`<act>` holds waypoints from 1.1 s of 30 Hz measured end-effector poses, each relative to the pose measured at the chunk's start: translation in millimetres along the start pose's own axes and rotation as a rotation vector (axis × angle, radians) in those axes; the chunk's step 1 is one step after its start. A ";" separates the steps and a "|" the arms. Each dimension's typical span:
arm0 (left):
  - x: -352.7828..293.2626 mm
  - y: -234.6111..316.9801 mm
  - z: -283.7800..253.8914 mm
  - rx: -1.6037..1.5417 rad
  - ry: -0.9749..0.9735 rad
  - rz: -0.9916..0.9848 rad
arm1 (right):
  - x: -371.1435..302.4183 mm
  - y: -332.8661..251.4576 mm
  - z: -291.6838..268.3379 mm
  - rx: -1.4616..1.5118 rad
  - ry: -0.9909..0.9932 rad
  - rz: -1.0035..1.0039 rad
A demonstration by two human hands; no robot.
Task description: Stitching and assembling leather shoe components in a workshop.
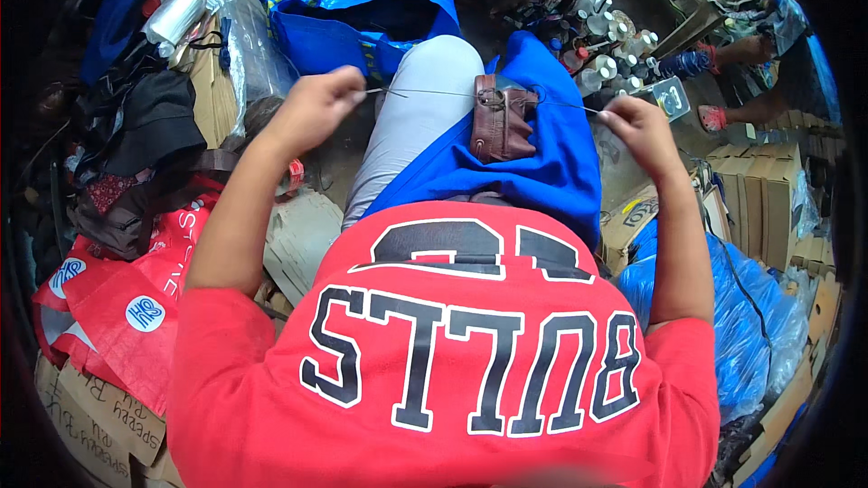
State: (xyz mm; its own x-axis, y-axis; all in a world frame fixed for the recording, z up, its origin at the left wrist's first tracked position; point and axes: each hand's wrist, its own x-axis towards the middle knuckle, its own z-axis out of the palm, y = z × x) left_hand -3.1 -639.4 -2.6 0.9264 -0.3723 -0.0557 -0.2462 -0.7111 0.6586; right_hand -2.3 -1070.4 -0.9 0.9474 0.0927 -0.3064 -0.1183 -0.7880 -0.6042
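A brown leather item [503, 123], perhaps part of a shoe, rests on the blue cloth [452, 158] over my lap; I cannot tell its exact kind. Dark thread [434, 92] runs out from both sides of its upper edge. My left hand [321, 104], out to the left, is closed on one end, where a short pale sliver shows at the fingertips. On the other side, my right hand [640, 131] pinches the thread's other end. Both lengths look pulled nearly straight, and neither hand touches the leather.
Beyond my knees lies an open blue bag [362, 13]. Several capped bottles [606, 49] stand at the far right. Red bags [136, 298] and a black cap [154, 117] are on the left. Cardboard [755, 194] and blue plastic [723, 307] lie to the right. Another person's foot [719, 117] shows far right.
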 end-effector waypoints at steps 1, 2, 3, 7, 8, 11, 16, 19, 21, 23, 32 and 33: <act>-1.3 -3.2 -3.2 -0.338 0.018 -0.149 | 0.3 1.1 -4.7 0.341 0.020 0.042; 0.3 -4.1 -5.6 -0.545 0.038 -0.261 | 2.1 -1.7 -0.5 0.616 0.060 -0.060; 3.7 -1.6 -3.2 -0.658 0.119 -0.149 | 5.5 -7.3 3.4 0.835 0.174 -0.018; 41.5 28.1 32.9 -1.561 0.102 0.218 | 31.2 -42.3 48.4 1.701 -0.105 -0.326; 46.0 35.5 37.8 -1.680 0.070 0.145 | 32.5 -43.6 49.2 1.759 -0.157 -0.211; 41.9 33.0 16.2 -1.581 -0.024 0.069 | 27.7 -23.1 24.8 1.490 -0.312 -0.350; 15.1 -18.1 -33.4 -1.166 0.513 -0.268 | -5.2 45.3 -27.2 0.963 0.234 -0.281; 45.3 -15.6 12.4 -0.527 0.310 0.156 | 18.9 28.8 5.1 0.446 0.293 -0.282; 76.0 3.7 40.9 -0.437 -0.024 0.265 | 42.0 -3.8 18.5 0.372 -0.163 -0.434; 93.7 30.0 60.0 -0.133 -0.233 0.345 | 54.8 -39.2 28.7 0.042 -0.307 -0.449; 97.6 77.3 84.2 0.067 -0.453 0.481 | -0.2 -57.0 59.7 -0.260 -0.083 -0.451; 98.7 75.9 89.7 -0.014 -0.373 0.548 | -2.1 -53.0 62.9 -0.253 -0.079 -0.444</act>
State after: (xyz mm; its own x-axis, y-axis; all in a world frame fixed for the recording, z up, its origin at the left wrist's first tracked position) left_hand 44.1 -783.7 -25.5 0.5068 -0.8614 0.0355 -0.6475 -0.3531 0.6754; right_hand -16.7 -990.5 -14.5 0.8635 0.4896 -0.1211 0.3752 -0.7840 -0.4946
